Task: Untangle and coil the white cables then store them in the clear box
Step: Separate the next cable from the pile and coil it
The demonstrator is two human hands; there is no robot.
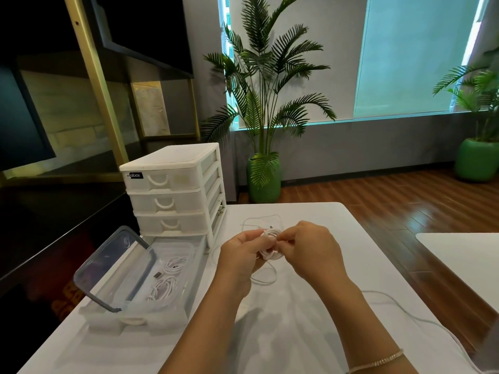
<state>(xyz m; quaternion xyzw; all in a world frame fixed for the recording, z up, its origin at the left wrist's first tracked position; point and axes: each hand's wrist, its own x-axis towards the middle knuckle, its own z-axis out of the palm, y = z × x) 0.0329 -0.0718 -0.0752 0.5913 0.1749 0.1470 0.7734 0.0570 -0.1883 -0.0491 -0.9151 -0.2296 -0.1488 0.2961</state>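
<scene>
Both hands are up over the middle of the tabletop. My left hand is closed around a small coil of white cable, pinning the loops so they cannot spring loose. My right hand sits at 3 o'clock of the coil, fingertips pinched together on the cable; I judge it is feeding or tucking a turn, though the exact strand under the fingers is too small to tell.

A plug end pokes up at 12 o'clock of the coil. Loose cable lies in a wide loop on the tabletop beyond the hands, and a slack tail hangs below the coil at 6 o'clock. A further run of cable trails off toward 4 o'clock, near the right edge of the tabletop. I cannot tell whether it is the same cable.

The clear box sits at 8 o'clock of the hands, its lid propped open on the far-left side, so the mouth faces my way. Two coils already lie inside, leaving some floor bare at the near end.

The drawer unit stands at 11 o'clock, just behind the box.

Room: open tabletop between hands and box, nothing in the path. The trailing run near the right edge could drag or slip off as I wind, I reckon. Task looks partway done: this coil is unfinished.
</scene>
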